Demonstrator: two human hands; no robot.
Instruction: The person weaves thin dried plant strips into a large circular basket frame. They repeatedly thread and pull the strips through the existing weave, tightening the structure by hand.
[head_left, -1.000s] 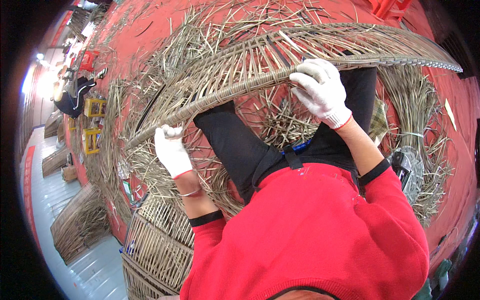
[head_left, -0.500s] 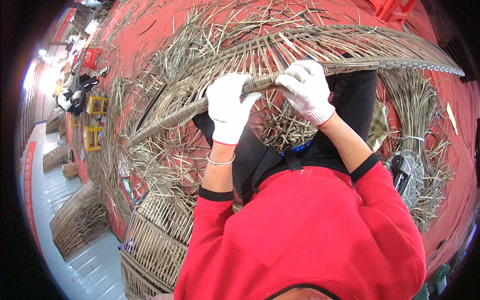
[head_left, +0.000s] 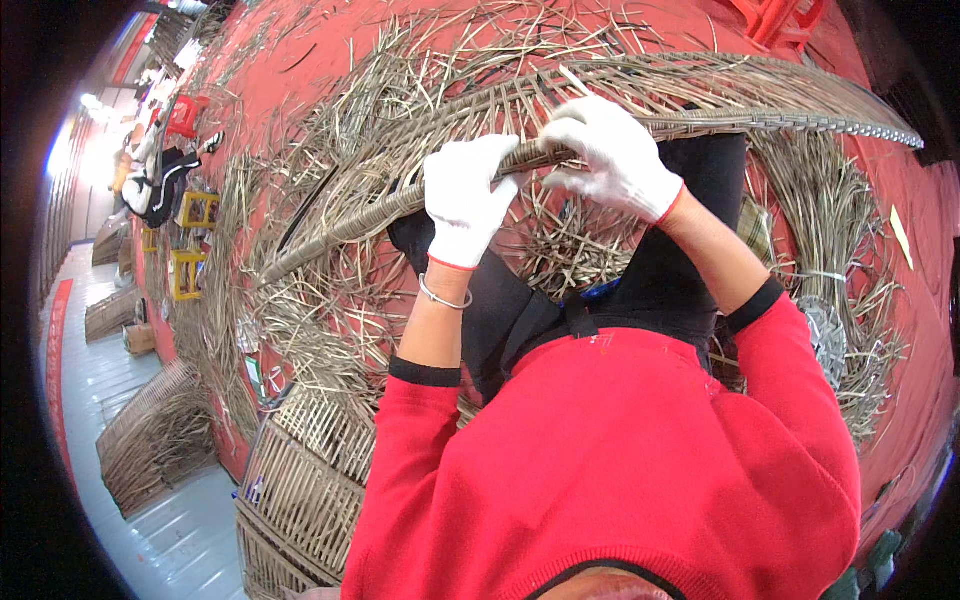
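Note:
A long, curved woven wicker panel (head_left: 700, 88) of brownish strands lies across my lap, with its thick bound rim (head_left: 375, 212) toward me. My left hand (head_left: 468, 195), in a white knitted glove, is closed round this rim, thumb on the near side. Just to its right, my right hand (head_left: 612, 155), also gloved, curls its fingers over the same rim. Its thumb stands a little apart below, so the hold looks loose. Whether a thin strand lies between the right fingers is hidden. Loose strand ends stick out beyond the panel.
Loose strands (head_left: 340, 120) litter the red floor. A tied strand bundle (head_left: 825, 215) lies right; a slatted wicker piece (head_left: 310, 470) lies lower left. Yellow crates (head_left: 188, 275) and a seated person (head_left: 160, 190) are far left. A red plastic stool (head_left: 780, 20) stands at the upper right.
My right hand has lifted slightly and turned, its thumb now apart from the fingers. My left hand has shifted a little up and right along the rim.

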